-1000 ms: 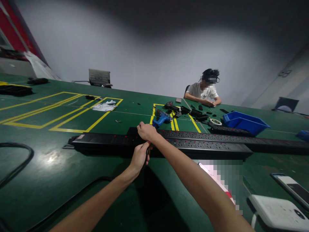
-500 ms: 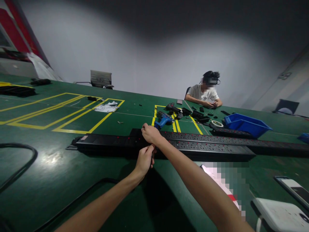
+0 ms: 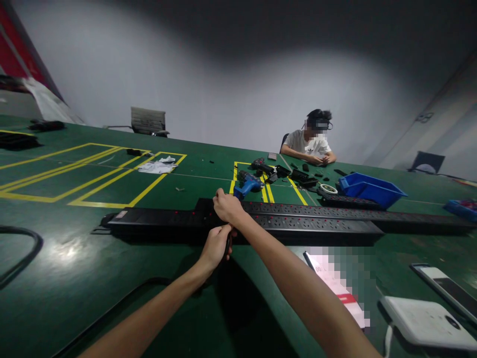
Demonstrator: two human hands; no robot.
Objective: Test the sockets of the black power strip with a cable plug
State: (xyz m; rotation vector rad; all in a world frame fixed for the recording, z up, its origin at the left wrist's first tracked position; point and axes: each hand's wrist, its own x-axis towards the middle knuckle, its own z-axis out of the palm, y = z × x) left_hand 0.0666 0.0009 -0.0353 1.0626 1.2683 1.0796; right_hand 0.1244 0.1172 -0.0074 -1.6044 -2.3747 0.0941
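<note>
Two long black power strips (image 3: pixel 324 227) with rows of sockets and small red dots lie side by side across the green table. My left hand (image 3: pixel 215 244) is closed in front of the near strip, its fingers wrapped round a dark piece that looks like the end of the black cable (image 3: pixel 149 282) running in from the lower left. Just above it, my right hand (image 3: pixel 228 206) is closed over the strips, fingertips pinched together. Whatever sits in that pinch is hidden. The wrists nearly touch, with the right forearm crossing from the lower right.
Beyond the strips lie a blue power drill (image 3: pixel 249 185), a roll of tape (image 3: pixel 328 189), small black parts and a blue bin (image 3: pixel 370 190). White gloves (image 3: pixel 158 166) lie to the left. A white device (image 3: pixel 428 320) and a phone (image 3: pixel 449 288) are at right. A person (image 3: pixel 309 144) sits opposite.
The whole scene has shifted slightly left in view as the camera turned. Both hands keep nearly the same place and grip at the strips.
</note>
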